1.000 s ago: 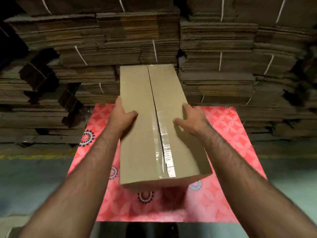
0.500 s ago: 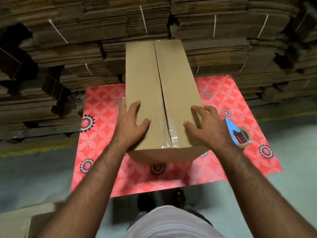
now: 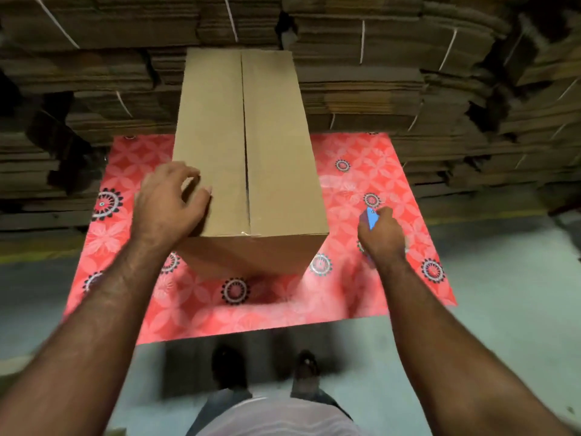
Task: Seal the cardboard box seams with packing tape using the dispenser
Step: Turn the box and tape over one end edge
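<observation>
A long brown cardboard box [image 3: 276, 146] stands on a red patterned mat [image 3: 371, 278], its top flaps meeting in a centre seam that runs away from me. A short strip of clear tape shows at the near end of the seam. My left hand [image 3: 166, 199] rests on the box's near left top edge with loosely curled fingers. To the right of the box, my right hand [image 3: 382, 236] is down on the mat, its fingers curled round the blue tape dispenser [image 3: 372, 218], most of which is hidden by the hand.
Tall stacks of flattened cardboard [image 3: 408, 73], tied with white straps, form a wall just behind the box and mat. Grey concrete floor [image 3: 503, 309] lies to the right and in front. My feet [image 3: 301, 369] stand at the mat's near edge.
My right hand left the box top and dropped to the mat on the right, closing round the blue dispenser. My left hand slid to the box's left edge.
</observation>
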The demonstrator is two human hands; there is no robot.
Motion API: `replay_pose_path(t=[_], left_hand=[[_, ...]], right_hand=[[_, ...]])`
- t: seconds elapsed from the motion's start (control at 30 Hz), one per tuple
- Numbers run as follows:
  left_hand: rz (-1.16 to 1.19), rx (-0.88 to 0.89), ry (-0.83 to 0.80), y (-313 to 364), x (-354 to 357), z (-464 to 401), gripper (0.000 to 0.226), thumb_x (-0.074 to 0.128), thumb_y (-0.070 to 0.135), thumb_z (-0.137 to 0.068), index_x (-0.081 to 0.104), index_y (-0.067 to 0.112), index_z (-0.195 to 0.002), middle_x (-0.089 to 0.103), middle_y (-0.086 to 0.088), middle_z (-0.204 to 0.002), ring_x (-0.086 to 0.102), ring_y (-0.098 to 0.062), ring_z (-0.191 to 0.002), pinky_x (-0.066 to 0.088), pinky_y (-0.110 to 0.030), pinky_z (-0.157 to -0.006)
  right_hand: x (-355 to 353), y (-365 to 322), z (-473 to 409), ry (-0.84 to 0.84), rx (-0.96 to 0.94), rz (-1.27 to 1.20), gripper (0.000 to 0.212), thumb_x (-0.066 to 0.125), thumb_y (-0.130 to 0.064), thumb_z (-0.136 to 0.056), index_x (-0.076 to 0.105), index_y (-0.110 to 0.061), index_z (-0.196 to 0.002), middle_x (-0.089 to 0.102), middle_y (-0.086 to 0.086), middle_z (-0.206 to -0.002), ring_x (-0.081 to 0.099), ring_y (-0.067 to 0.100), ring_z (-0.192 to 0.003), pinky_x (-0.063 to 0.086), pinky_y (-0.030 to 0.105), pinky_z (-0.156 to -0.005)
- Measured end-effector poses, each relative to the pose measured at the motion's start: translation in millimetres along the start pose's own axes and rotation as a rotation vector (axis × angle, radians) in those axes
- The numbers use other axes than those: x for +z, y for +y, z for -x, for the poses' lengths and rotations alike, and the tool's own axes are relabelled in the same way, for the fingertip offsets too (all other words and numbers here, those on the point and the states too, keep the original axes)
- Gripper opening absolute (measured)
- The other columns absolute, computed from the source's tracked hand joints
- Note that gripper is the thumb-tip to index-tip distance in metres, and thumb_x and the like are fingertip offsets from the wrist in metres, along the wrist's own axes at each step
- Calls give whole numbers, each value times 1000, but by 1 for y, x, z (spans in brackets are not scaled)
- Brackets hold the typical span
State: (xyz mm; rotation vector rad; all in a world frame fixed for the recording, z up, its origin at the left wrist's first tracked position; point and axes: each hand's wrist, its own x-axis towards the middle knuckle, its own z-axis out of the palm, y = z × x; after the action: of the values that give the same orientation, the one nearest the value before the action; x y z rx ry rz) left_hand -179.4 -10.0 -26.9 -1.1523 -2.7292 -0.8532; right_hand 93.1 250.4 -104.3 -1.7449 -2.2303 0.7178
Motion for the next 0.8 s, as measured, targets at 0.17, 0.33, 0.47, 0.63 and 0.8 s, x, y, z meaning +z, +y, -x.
replay_pose_path(t=[0.17,0.33,0.47,0.63,0.8], left_hand=[[-109,-28,104,18,1,30,33,53,38,-83,72,16,-99,67,-10,-118,60,-32,-111,46,-44,-95],[-80,51,221,56,2,62,18,58,20,-86,71,7,-90,70,-13,-100,63,-33,-97,47,-41,-87],[-18,139,203,110,13,68,12,60,15,-87,70,7,-87,70,-11,-97,61,-31,-92,48,-43,-81],[123,261,10,159,49,50,12,62,21,-85,70,12,-85,70,-4,-98,62,-24,-93,48,-37,-80],[467,102,-68,193,52,20,16,62,27,-86,71,13,-88,70,0,-87,65,-13,-76,51,-18,-67]], right_hand=[[24,55,-24,-178,-59,176,75,45,-44,-84,37,7,-140,61,31,-116,61,45,-104,48,44,-87],[36,68,-46,-238,-54,181,76,53,-26,-96,11,-2,-154,58,25,-127,60,40,-111,46,41,-89],[31,73,-44,-256,23,119,64,48,-27,-99,19,-12,-154,55,18,-134,55,38,-117,45,40,-89],[-2,68,-43,-285,-89,-149,63,66,-11,-84,38,-8,-140,60,21,-121,60,40,-107,45,37,-80],[-84,23,-25,-297,-287,-523,67,54,-24,-68,48,-22,-135,64,-2,-105,61,9,-90,46,28,-77]])
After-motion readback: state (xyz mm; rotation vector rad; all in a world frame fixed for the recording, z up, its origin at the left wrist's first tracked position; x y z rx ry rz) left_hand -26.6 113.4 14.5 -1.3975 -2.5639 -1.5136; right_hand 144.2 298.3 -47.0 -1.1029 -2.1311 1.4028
